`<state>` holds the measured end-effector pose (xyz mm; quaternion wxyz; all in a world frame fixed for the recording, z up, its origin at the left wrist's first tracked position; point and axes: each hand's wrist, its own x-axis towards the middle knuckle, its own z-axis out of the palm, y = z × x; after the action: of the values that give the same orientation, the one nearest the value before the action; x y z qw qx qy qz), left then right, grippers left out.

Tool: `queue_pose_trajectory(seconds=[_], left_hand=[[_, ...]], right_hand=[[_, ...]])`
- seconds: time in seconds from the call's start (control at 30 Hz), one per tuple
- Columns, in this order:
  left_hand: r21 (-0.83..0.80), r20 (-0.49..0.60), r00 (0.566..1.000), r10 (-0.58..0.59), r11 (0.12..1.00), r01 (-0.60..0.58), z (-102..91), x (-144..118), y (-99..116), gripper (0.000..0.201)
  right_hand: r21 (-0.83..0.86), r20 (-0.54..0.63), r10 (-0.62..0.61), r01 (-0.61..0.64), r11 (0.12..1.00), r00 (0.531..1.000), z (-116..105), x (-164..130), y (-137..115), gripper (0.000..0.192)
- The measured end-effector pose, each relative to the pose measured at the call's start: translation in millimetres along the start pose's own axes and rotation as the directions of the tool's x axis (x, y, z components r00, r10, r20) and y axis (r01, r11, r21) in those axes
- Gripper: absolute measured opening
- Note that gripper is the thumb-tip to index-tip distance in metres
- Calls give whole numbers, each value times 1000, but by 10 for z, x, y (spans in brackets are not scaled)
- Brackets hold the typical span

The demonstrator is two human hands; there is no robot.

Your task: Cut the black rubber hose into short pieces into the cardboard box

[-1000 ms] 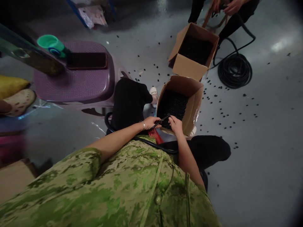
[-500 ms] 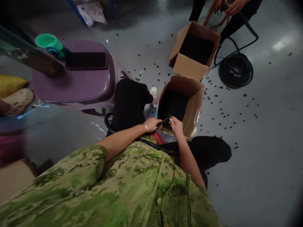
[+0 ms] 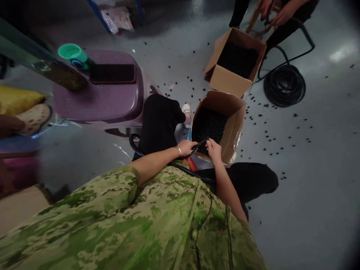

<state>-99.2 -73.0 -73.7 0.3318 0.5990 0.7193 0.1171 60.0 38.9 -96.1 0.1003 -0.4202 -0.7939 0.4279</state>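
Over the near edge of an open cardboard box (image 3: 235, 119), both my hands are on a length of black hose (image 3: 200, 143). My left hand (image 3: 187, 148) is closed around it, with the hose passing out beyond the fingers. The fingertips of my right hand (image 3: 214, 150) pinch at its far end; whether a small piece is also between them I cannot make out. More of the hose loops across my lap and past my left knee. Small black pieces (image 3: 213, 125) fill the bottom of the box below my hands.
A second cardboard box (image 3: 230, 81) of black pieces stands beyond. Another person's hands (image 3: 282, 17) hold hose above it, near a coiled black hose (image 3: 284, 85). A purple stool (image 3: 98, 103) on the left bears a phone (image 3: 112, 73) and green cup (image 3: 73, 55). Black bits dot the floor.
The whole view has shifted slightly, so things appear farther right. My hands keep nearly the same hold on the hose over the box.
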Motion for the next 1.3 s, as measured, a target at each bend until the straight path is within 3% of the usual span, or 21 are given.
queue_pose_trajectory(seconds=[0.3,0.63,0.9,1.13,1.3], left_hand=[[-20,33,995,-95,995,95,-167,-185,-6,35],[-196,-29,998,60,979,-64,-127,-205,-159,32],[-433,163,985,52,901,25,-200,-142,-231,32],[-130,51,998,-31,991,37,-134,-147,-123,27],[-76,5,999,-41,996,41,-73,-195,-76,31]], right_hand=[[-69,41,-113,116,991,993,11,-18,-171,37],[-63,52,-139,142,988,989,38,-22,-252,35],[-117,92,-106,116,986,990,76,19,-238,33],[-82,71,-89,95,992,993,70,15,-224,34],[-58,72,-83,87,995,994,0,-5,-232,35]])
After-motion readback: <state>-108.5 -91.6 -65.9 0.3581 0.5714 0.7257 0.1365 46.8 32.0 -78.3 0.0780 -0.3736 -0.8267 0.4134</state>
